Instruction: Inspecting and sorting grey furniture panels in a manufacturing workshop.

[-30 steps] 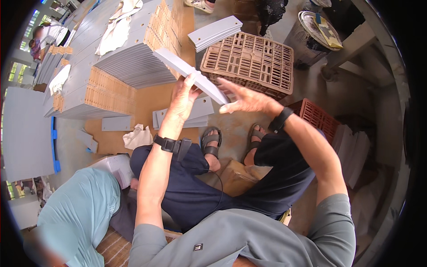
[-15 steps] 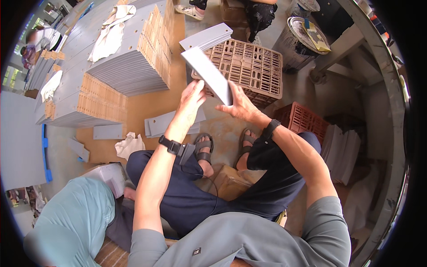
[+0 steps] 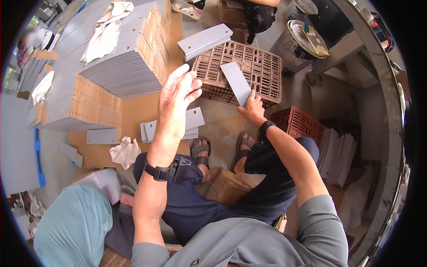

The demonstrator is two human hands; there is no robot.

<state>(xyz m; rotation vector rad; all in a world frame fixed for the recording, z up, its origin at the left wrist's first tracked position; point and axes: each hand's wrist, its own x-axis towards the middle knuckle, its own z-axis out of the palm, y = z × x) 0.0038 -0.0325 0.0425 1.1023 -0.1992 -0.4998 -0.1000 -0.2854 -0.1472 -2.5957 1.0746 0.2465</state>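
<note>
At frame centre-right, right hand point(image 3: 252, 109) has its grip closed on the lower end of a grey rectangular panel point(image 3: 236, 82), fingers pinching it; panel stands tilted, its top leaning toward 11 o'clock, in front of the brown plastic crate point(image 3: 262, 71). Black watch point(image 3: 266, 127) on that wrist. Left hand point(image 3: 177, 104) is raised at 9 o'clock of the right hand, well apart from the panel, palm open, fingers spread, holding nothing. Black wristband point(image 3: 155, 172) on the left wrist. On the crate's top-left corner, at 11 o'clock of the panel, lies a small stack of grey panels point(image 3: 204, 41). Below the left hand, a few loose grey panels point(image 3: 193, 120) on the brown floor board. Large stacks of grey panels point(image 3: 120, 66) at 10 o'clock. Red crate point(image 3: 299, 124) at 4 o'clock of the right hand. Sandalled feet point(image 3: 222, 149) below.
</note>
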